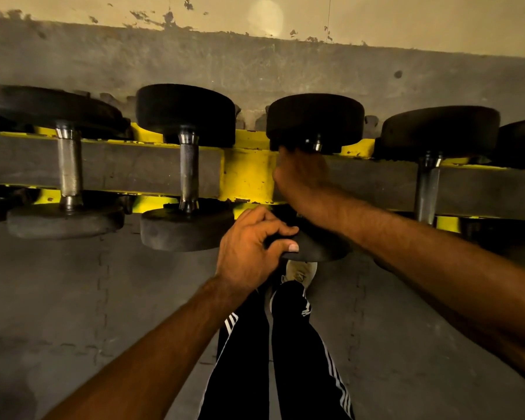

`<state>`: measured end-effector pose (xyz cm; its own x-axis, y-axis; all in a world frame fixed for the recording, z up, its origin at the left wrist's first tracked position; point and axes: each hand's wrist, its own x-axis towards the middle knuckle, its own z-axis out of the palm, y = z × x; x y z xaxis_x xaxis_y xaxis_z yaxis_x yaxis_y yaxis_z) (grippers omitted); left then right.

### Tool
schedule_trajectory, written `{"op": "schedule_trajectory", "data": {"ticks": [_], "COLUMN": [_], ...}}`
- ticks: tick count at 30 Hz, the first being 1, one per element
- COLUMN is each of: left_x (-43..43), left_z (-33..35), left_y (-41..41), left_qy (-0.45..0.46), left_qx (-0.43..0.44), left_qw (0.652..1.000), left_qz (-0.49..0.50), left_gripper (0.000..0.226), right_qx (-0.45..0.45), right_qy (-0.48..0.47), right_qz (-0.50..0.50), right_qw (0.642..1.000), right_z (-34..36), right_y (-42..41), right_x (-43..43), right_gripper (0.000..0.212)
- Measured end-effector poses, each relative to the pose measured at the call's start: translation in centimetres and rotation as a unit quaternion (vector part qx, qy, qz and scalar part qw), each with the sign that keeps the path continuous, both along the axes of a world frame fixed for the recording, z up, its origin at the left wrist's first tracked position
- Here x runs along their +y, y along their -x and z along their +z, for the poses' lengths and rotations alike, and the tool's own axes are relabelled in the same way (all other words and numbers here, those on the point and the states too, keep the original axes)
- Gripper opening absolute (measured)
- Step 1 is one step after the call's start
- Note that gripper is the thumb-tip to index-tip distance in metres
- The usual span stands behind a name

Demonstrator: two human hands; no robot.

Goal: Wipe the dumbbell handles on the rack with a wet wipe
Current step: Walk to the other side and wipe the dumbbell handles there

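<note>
Over the yellow rack, the left hand clamps its fingers and thumb on the near head of the middle dumbbell, steadying it. The right hand is wrapped round its handle, up by the far head. The wet wipe is hidden, presumably under that palm. Mid-task, I'd say: bare neighbouring handles flank it, wiped or not I cannot tell.

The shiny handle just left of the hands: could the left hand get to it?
Probably yes. The handle is bare, nothing stands before it, and the left hand is close beside it. But its fingers grip the next dumbbell's weight, so they must let go first.
</note>
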<state>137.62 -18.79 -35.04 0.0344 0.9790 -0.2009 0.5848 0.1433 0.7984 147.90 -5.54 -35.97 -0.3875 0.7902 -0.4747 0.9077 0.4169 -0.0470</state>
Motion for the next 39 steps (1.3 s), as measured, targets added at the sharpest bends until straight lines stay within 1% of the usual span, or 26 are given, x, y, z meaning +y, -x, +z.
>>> {"op": "schedule_trajectory", "data": {"ticks": [3, 5, 8, 10, 11, 14, 16, 17, 18, 19, 20, 21, 23, 24, 25, 26, 27, 28, 30, 31, 32, 33, 35, 36, 37, 39], "left_x": [0.1, 0.0, 0.0, -0.1, -0.1, -0.2, 0.0, 0.1, 0.2, 0.2, 0.1, 0.0, -0.1, -0.1, -0.1, 0.0, 0.0, 0.0, 0.1, 0.1, 0.1, 0.1, 0.0, 0.0, 0.0, -0.1], "left_z": [-0.3, -0.3, -0.3, -0.3, -0.3, -0.2, -0.1, -0.2, -0.2, -0.3, -0.3, -0.4, -0.5, -0.5, -0.5, -0.5, -0.5, -0.4, -0.5, -0.6, -0.6, -0.6, -0.5, -0.5, -0.4, -0.4], "left_y": [0.1, 0.2, 0.3, 0.4, 0.4, 0.3, 0.4, 0.4, 0.5, 0.5, 0.5, 0.4, 0.4, 0.4, 0.3, 0.3, 0.2, 0.1, 0.0, 0.1, 0.2, 0.3, 0.4, 0.3, 0.3, 0.3], "left_qy": [-0.004, -0.006, -0.011, -0.011, -0.01, -0.006, -0.004, -0.004, -0.003, -0.002, -0.001, 0.0, -0.002, -0.004, -0.006, -0.006, -0.006, -0.003, 0.003, 0.006, 0.007, 0.008, 0.009, 0.009, 0.008, 0.004], "left_qx": [-0.01, -0.011, -0.017, -0.017, -0.017, -0.012, -0.007, -0.005, -0.004, -0.004, -0.006, -0.009, -0.015, -0.018, -0.019, -0.02, -0.022, -0.024, -0.026, -0.025, -0.022, -0.02, -0.015, -0.014, -0.013, -0.011], "left_qw": [1.0, 1.0, 1.0, 1.0, 1.0, 1.0, 1.0, 1.0, 1.0, 1.0, 1.0, 1.0, 1.0, 1.0, 1.0, 1.0, 1.0, 1.0, 1.0, 1.0, 1.0, 1.0, 1.0, 1.0, 1.0, 1.0], "left_qz": [-0.003, -0.003, -0.001, -0.006, -0.01, -0.021, -0.024, -0.025, -0.026, -0.026, -0.026, -0.024, -0.016, -0.011, -0.008, -0.006, -0.005, -0.005, -0.012, -0.018, -0.02, -0.02, -0.019, -0.018, -0.018, -0.016], "left_gripper": [0.023, 0.023, 0.023, 0.023, 0.024, 0.027, 0.028, 0.028, 0.029, 0.028, 0.027, 0.026, 0.023, 0.023, 0.023, 0.024, 0.024, 0.024, 0.025, 0.026, 0.027, 0.026, 0.027, 0.027, 0.026, 0.025], "right_qx": [-0.018, 0.016, 0.13, 0.195, 0.239, 0.348, 0.378, 0.404, 0.445, 0.473, 0.476, 0.453, 0.378, 0.335, 0.303, 0.301, 0.323, 0.373, 0.437, 0.461, 0.482, 0.501, 0.545, 0.552, 0.548, 0.522], "right_qy": [0.062, 0.114, 0.083, 0.008, -0.029, -0.102, -0.124, -0.106, -0.067, 0.006, 0.097, 0.171, 0.279, 0.308, 0.316, 0.314, 0.318, 0.314, 0.311, 0.298, 0.288, 0.269, 0.201, 0.133, 0.056, -0.095], "right_qz": [0.182, 0.191, 0.066, -0.059, -0.125, -0.318, -0.431, -0.496, -0.568, -0.632, -0.668, -0.669, -0.607, -0.579, -0.569, -0.573, -0.576, -0.603, -0.692, -0.712, -0.713, -0.706, -0.68, -0.656, -0.618, -0.506], "right_qw": [0.981, 0.975, 0.986, 0.979, 0.963, 0.876, 0.81, 0.761, 0.689, 0.614, 0.563, 0.564, 0.641, 0.676, 0.696, 0.695, 0.68, 0.631, 0.483, 0.438, 0.42, 0.422, 0.448, 0.497, 0.561, 0.68], "right_z": [1.3, 1.7, 0.2, -1.1, -1.5, -1.3, -1.0, -1.4, -1.7, -2.3, -3.0, -3.2, -2.8, -2.2, -1.7, -1.7, -1.7, -1.7, -2.9, -3.4, -4.0, -4.3, -4.0, -4.0, -3.9, -3.9], "right_y": [-1.4, -3.0, -5.1, -6.0, -6.1, -5.6, -4.5, -4.3, -4.1, -4.5, -4.9, -5.6, -6.5, -6.9, -7.0, -7.1, -7.0, -6.9, -6.6, -6.6, -6.6, -6.6, -6.5, -6.6, -6.6, -6.2], "right_x": [-1.5, -1.4, -0.1, -0.1, -0.6, -2.8, -3.1, -2.7, -2.0, -1.2, -0.6, -0.4, -0.9, -1.3, -1.2, -1.0, -0.7, -0.3, 0.7, 0.9, 0.8, 0.7, 0.2, -0.2, -0.8, -1.2], "right_gripper": [0.024, 0.017, 0.008, 0.019, 0.022, 0.018, 0.014, 0.014, 0.015, 0.016, 0.015, 0.017, 0.025, 0.028, 0.029, 0.027, 0.024, 0.021, 0.02, 0.02, 0.018, 0.016, 0.014, 0.014, 0.015, 0.013]}}
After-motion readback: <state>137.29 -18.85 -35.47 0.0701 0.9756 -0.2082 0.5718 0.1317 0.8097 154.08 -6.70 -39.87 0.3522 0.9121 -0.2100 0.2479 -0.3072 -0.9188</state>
